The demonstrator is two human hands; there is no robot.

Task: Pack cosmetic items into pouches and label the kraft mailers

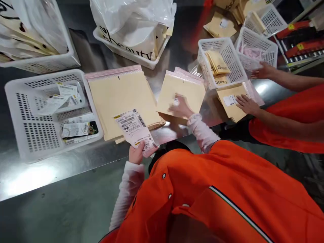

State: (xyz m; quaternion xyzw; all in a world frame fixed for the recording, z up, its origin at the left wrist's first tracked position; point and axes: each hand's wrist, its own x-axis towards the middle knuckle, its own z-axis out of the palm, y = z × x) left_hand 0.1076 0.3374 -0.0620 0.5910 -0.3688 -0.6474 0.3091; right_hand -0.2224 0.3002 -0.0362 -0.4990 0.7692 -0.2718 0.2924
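Note:
My left hand point(136, 153) pinches a strip of printed shipping labels point(135, 130) at its lower end, and the strip lies over the near edge of a stack of large padded envelopes point(118, 98). Over a smaller stack of padded envelopes point(167, 86) is my right hand point(181, 107), smeared by motion, its fingers bent toward the top envelope. A small white patch shows at those fingers; whether it is held or stuck on the envelope I cannot tell.
At left, a white basket point(43, 135) holds a smaller tray with labels and cards. Bins with white bags point(131, 20) stand behind. On the right, a co-worker's hands point(246, 104) are at a labelled envelope point(231, 99) and a basket; another basket point(222, 44) holds envelopes.

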